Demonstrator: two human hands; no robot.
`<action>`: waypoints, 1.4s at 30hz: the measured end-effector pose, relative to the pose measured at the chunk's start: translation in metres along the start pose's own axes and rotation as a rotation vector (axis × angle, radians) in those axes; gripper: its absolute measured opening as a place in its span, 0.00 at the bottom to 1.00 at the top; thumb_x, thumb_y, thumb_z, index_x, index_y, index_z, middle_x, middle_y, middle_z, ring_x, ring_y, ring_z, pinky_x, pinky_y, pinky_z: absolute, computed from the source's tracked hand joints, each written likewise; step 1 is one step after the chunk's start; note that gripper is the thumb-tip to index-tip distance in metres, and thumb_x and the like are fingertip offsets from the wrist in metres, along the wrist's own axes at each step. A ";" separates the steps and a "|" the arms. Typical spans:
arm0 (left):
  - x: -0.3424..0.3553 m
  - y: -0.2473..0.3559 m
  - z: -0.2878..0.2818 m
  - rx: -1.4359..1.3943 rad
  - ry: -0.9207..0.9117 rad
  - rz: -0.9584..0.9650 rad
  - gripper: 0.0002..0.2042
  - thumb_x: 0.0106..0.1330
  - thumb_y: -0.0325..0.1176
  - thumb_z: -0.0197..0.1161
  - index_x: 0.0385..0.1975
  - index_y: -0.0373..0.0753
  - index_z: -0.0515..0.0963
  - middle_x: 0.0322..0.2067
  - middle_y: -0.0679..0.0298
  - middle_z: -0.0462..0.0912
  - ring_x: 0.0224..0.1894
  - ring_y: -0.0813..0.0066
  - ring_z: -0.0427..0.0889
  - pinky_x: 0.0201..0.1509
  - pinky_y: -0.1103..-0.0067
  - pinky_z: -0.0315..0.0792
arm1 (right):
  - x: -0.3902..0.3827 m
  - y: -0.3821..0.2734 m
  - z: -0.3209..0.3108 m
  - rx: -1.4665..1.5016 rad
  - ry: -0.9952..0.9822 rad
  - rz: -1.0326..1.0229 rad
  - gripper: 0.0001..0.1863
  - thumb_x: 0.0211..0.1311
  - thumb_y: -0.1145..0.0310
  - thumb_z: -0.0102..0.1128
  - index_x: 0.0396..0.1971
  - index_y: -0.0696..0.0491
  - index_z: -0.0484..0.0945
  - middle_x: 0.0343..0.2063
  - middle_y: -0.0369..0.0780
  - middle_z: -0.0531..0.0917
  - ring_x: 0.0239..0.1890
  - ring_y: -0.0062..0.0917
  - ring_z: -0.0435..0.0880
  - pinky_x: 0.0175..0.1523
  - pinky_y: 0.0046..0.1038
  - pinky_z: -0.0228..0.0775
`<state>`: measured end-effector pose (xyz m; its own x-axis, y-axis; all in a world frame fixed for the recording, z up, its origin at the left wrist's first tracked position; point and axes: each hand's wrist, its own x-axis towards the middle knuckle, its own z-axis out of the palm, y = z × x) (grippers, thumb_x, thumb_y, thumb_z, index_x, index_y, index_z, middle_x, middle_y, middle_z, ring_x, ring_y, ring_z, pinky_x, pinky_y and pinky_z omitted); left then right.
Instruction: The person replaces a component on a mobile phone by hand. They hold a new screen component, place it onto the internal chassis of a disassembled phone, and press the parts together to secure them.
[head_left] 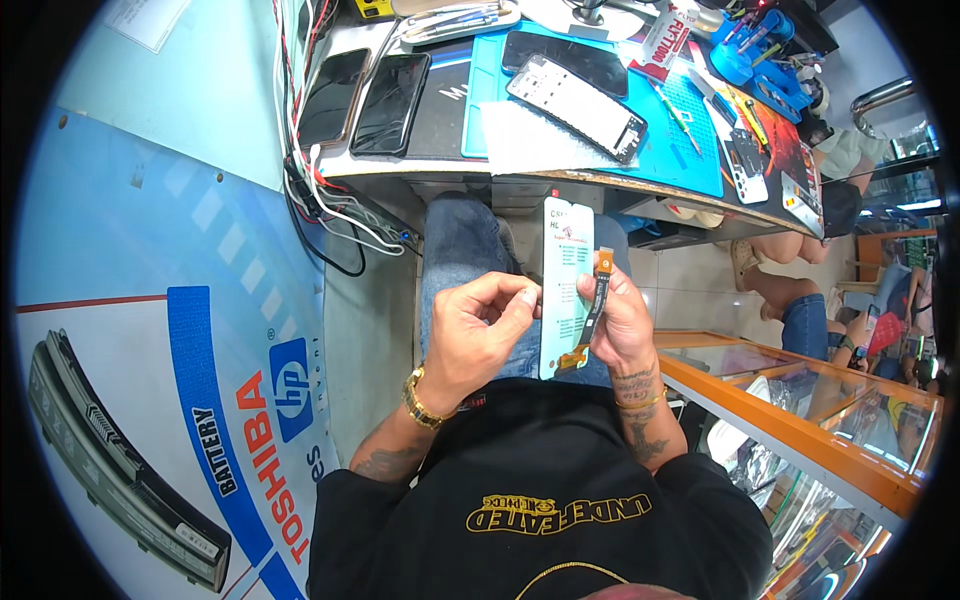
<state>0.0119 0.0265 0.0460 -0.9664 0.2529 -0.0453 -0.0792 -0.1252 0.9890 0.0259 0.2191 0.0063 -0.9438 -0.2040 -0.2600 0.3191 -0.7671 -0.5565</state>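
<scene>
Two bare hands: both held over the lap, well clear of the bench top.
Right hand point(622, 315): closed on the right edge of a slim screen panel point(566, 262), thumb laid toward its printed face.
Left hand point(478, 335): thumb and forefinger drawn together just beside the panel's left edge; whether they pinch anything, I cannot tell.
Panel: long sides running away from the body, pale printed side in view.
Ribbon cable point(593, 318): dark with gold ends, lying along the panel's right side by the right thumb.
Step in hand: probably handling or checking the panel's left edge.
Next move: would likely call for a firm right grip, a light left touch and no tug on the ribbon.
Bench edge point(672, 184): near the panel's far end in this view; lifting there risks a knock.
Blue mat point(706, 172): carries a phone frame point(577, 104) and a slim tool point(679, 118), leaving little bare space.
Cables point(345, 222): hanging at far left, a snag risk.
Display case point(770, 432): right, beyond the forearm; some open floor lies between.
</scene>
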 end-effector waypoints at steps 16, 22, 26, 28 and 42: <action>0.006 0.000 -0.012 0.236 -0.070 -0.071 0.03 0.64 0.24 0.66 0.33 0.31 0.84 0.23 0.68 0.83 0.24 0.91 0.75 0.26 0.88 0.68 | -0.009 -0.017 0.002 -0.472 0.051 -0.108 0.09 0.64 0.76 0.64 0.42 0.58 0.76 0.37 0.37 0.85 0.39 0.14 0.82 0.46 0.19 0.74; 0.008 0.001 -0.009 0.438 -0.048 0.074 0.03 0.58 0.24 0.67 0.29 0.32 0.83 0.22 0.65 0.84 0.21 0.87 0.77 0.25 0.86 0.68 | -0.015 -0.015 0.011 -0.645 0.090 -0.191 0.09 0.62 0.78 0.64 0.41 0.58 0.77 0.35 0.35 0.84 0.36 0.11 0.80 0.43 0.16 0.73; 0.007 -0.007 -0.007 0.460 0.001 0.120 0.03 0.58 0.24 0.66 0.26 0.32 0.82 0.21 0.66 0.83 0.20 0.86 0.76 0.24 0.85 0.67 | -0.017 -0.010 0.008 -0.759 0.067 -0.266 0.07 0.66 0.76 0.60 0.42 0.60 0.77 0.34 0.35 0.85 0.34 0.11 0.81 0.40 0.16 0.72; 0.007 -0.009 -0.008 0.432 0.015 0.116 0.02 0.59 0.24 0.66 0.27 0.32 0.81 0.20 0.68 0.82 0.20 0.88 0.74 0.23 0.86 0.65 | -0.016 -0.011 0.011 -0.712 0.083 -0.242 0.07 0.66 0.76 0.60 0.42 0.59 0.77 0.34 0.35 0.85 0.35 0.12 0.81 0.41 0.17 0.72; 0.015 -0.028 -0.098 -0.471 0.660 0.015 0.10 0.71 0.35 0.46 0.26 0.43 0.64 0.20 0.71 0.63 0.21 0.81 0.63 0.25 0.82 0.58 | 0.000 -0.011 -0.002 -0.084 0.023 -0.087 0.15 0.64 0.78 0.61 0.50 0.59 0.75 0.44 0.40 0.85 0.44 0.21 0.85 0.52 0.25 0.78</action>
<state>-0.0239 -0.0605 0.0039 -0.9016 -0.3517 -0.2518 -0.0174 -0.5521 0.8336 0.0222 0.2291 0.0105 -0.9663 -0.1243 -0.2255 0.2433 -0.7274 -0.6416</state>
